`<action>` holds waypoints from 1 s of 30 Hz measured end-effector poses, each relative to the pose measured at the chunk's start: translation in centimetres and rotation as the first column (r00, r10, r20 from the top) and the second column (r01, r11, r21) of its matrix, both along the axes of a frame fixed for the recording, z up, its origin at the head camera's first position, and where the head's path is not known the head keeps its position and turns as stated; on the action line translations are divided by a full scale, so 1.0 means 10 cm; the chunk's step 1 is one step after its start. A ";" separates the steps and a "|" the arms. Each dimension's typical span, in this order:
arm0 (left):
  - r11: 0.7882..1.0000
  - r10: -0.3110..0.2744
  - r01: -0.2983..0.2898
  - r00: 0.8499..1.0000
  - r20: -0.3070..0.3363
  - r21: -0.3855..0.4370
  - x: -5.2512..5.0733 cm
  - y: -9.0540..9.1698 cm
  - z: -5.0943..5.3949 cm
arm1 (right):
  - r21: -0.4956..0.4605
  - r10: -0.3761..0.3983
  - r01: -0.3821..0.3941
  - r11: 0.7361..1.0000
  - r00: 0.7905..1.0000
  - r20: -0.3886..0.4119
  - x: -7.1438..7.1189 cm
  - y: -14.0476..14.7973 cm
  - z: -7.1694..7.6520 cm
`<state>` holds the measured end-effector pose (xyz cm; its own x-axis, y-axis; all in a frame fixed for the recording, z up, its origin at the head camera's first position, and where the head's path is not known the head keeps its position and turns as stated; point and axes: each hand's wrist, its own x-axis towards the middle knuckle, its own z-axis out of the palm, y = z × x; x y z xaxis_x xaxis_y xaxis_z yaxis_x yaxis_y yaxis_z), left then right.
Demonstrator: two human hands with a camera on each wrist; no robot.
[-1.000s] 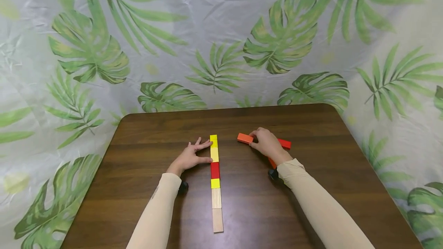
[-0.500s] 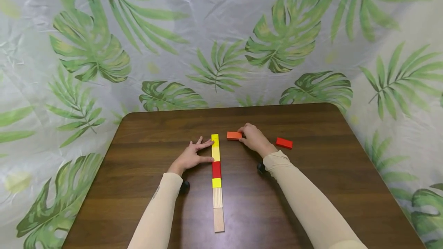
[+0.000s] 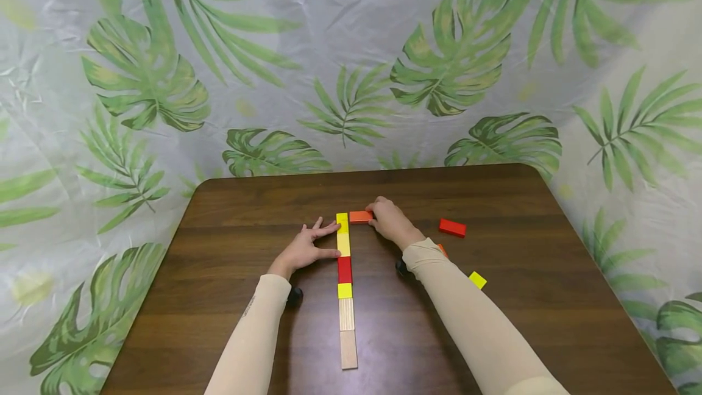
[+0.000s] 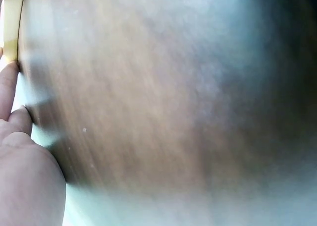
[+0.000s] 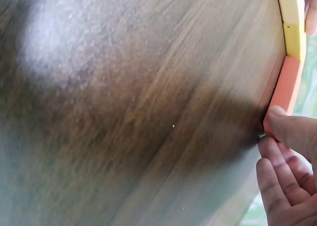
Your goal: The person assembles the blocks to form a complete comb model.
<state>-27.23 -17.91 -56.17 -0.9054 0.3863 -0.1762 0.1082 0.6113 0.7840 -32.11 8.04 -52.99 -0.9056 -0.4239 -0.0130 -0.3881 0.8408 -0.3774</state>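
A straight row of blocks runs along the table: a yellow block [image 3: 342, 218] at the far end, then a pale yellow block [image 3: 343, 245], a red block [image 3: 345, 270], a small yellow block [image 3: 344, 290] and two wooden blocks [image 3: 347, 314]. My left hand [image 3: 298, 253] lies left of the row, its extended fingers and thumb touching the yellow and pale yellow blocks. With thumb and fingers, my right hand [image 3: 392, 222] pinches the right end of an orange block [image 3: 359, 217]. That block lies crosswise, its left end close beside the far yellow block; contact is hard to tell.
On the right of the brown table [image 3: 247, 212] lie a loose red block [image 3: 452, 227] and a yellow block [image 3: 478, 280]. Another orange block [image 3: 442, 250] is mostly hidden by the right sleeve [image 3: 471, 297]. A leaf-patterned sheet [image 3: 340, 47] hangs behind the table.
My right hand has moved left with the orange block, bringing it up to the row's far end and turning it straighter. The loose yellow block has come into sight. My left hand stays in place.
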 end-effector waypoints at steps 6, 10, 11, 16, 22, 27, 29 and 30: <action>1.000 0.010 -0.010 1.000 0.006 -0.003 0.01 -0.01 -0.01 | -0.005 -0.008 0.008 1.000 1.000 -0.006 0.01 -0.03 -0.04; 1.000 0.015 -0.015 1.000 0.018 -0.007 0.02 -0.01 -0.01 | -0.007 -0.005 0.005 1.000 1.000 -0.004 0.02 -0.03 -0.06; 1.000 0.015 -0.015 1.000 0.018 -0.009 0.02 -0.01 -0.01 | -0.003 -0.002 0.002 1.000 1.000 -0.007 0.02 -0.03 -0.06; 1.000 0.019 -0.019 1.000 0.015 0.007 0.01 0.00 0.00 | -0.006 -0.001 0.001 1.000 1.000 -0.016 0.01 -0.02 -0.07; 1.000 0.023 -0.023 1.000 0.017 0.008 0.01 0.00 0.01 | -0.001 0.000 0.000 1.000 1.000 -0.011 0.02 -0.02 -0.07; 1.000 0.021 -0.021 1.000 0.018 0.003 0.02 0.01 0.02 | -0.002 -0.012 0.012 1.000 1.000 -0.014 0.02 -0.04 -0.07; 1.000 0.024 -0.024 1.000 0.019 0.002 0.02 0.01 0.03 | -0.001 -0.019 0.019 1.000 1.000 -0.020 0.02 -0.04 -0.07; 1.000 0.025 -0.025 1.000 0.019 0.000 0.02 0.01 0.03 | 0.000 -0.022 0.022 1.000 0.999 -0.023 0.02 -0.05 -0.07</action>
<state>-27.00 -17.77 -55.89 -0.9112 0.3636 -0.1934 0.0780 0.6135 0.7858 -31.92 7.56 -53.69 -0.9147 -0.4040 0.0082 -0.3783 0.8492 -0.3684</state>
